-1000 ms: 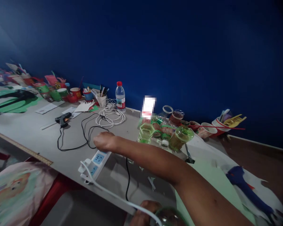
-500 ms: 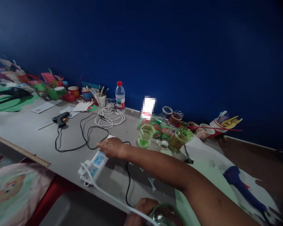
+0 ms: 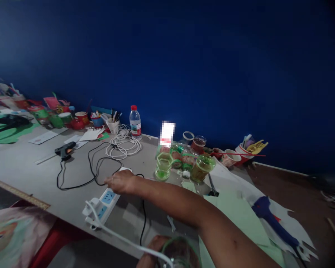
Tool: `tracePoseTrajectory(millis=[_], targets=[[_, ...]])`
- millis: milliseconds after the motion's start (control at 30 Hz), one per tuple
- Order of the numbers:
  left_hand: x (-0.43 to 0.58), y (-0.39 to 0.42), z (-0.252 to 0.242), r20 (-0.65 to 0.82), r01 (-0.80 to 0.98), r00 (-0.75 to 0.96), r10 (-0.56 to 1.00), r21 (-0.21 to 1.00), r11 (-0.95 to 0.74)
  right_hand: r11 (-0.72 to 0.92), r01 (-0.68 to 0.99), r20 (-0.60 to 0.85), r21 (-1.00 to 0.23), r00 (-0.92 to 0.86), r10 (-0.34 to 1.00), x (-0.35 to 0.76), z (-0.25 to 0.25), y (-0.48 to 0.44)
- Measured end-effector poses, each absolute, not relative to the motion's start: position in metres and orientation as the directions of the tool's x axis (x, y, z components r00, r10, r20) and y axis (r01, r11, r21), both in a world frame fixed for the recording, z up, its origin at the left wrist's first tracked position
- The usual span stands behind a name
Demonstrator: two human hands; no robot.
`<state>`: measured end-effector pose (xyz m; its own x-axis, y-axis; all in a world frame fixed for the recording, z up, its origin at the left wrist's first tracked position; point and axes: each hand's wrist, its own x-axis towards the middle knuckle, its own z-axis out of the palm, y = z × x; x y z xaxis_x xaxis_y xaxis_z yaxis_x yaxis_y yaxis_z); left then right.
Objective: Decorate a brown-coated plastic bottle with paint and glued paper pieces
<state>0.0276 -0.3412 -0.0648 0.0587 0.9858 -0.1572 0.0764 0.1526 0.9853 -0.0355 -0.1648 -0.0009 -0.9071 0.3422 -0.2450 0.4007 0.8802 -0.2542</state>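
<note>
My right hand (image 3: pixel 119 181) reaches across the grey table (image 3: pixel 30 167) and rests on the far end of a white power strip (image 3: pixel 100 201) with blue sockets. Its fingers are curled down, and what they pinch is hidden. A black cord (image 3: pixel 142 219) runs from under that hand toward me. Another black cable (image 3: pixel 72 183) loops left to a black glue gun (image 3: pixel 63 150). At the bottom edge my left hand (image 3: pixel 149 253) grips a clear round container with a green rim (image 3: pixel 178 255), only partly in view.
Green-tinted jars and cut bottles (image 3: pixel 184 163) stand behind the strip. A water bottle (image 3: pixel 135 123), coiled white cable (image 3: pixel 123 143) and craft cups (image 3: pixel 72 118) line the blue wall. A blue glue gun (image 3: pixel 270 219) lies on pale green paper (image 3: pixel 240 219) at right.
My right hand has drawn back a little toward me along the power strip's far end, fingers curled. My left hand with the container has come up slightly. The view has shifted right.
</note>
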Motion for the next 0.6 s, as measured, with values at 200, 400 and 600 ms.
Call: tracePoseTrajectory(millis=[200, 400, 600], targets=[[0.042, -0.343, -0.052, -0.192, 0.115, 0.080, 0.978, 0.977, 0.182, 0.804, 0.371, 0.104, -0.465, -0.879, 0.466, 0.032, 0.076, -0.181], [0.075, -0.345, -0.023, 0.027, 0.073, 0.147, 0.989, 0.997, -0.038, 0.485, 0.222, 0.300, -0.846, -0.553, 0.777, 0.241, 0.099, -0.215], [0.137, -0.289, -0.003, 0.164, 0.040, 0.252, 0.954, 0.983, -0.180, 0.084, 0.735, 0.136, -0.673, 0.011, 0.991, 0.414, -0.004, -0.250]])
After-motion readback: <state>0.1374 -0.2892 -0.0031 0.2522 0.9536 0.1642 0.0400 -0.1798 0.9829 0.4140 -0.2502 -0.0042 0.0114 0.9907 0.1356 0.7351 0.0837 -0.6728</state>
